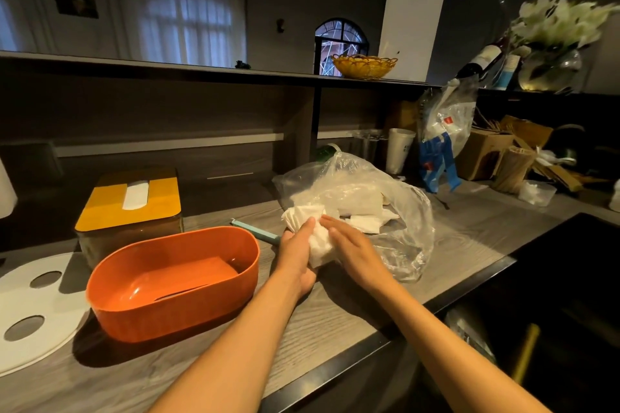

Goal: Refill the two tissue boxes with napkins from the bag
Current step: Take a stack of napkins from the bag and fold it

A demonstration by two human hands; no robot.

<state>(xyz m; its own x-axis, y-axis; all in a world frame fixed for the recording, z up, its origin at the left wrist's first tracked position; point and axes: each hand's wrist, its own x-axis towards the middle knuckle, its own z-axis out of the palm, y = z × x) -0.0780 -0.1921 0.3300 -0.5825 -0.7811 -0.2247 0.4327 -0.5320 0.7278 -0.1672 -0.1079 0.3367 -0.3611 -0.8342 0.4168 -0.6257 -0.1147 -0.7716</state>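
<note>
A clear plastic bag [396,211] with white napkins inside lies on the wooden counter. At its mouth, my left hand [297,255] holds a stack of white napkins [318,245] from below and the side. My right hand [352,245] lies flat against the stack's other side, fingers straight. An orange oval tissue box [174,282] stands open and turned upside down to the left of my hands. Behind it sits a second box with a yellow lid [131,199], a white napkin showing through its slot.
A white disc with round holes [30,308] lies at the left counter edge. A teal pen-like object [258,231] lies between the boxes and the bag. Cups, a blue-and-white plastic bag [443,131], cardboard boxes and a vase crowd the back right. A dark sink [553,295] opens at right.
</note>
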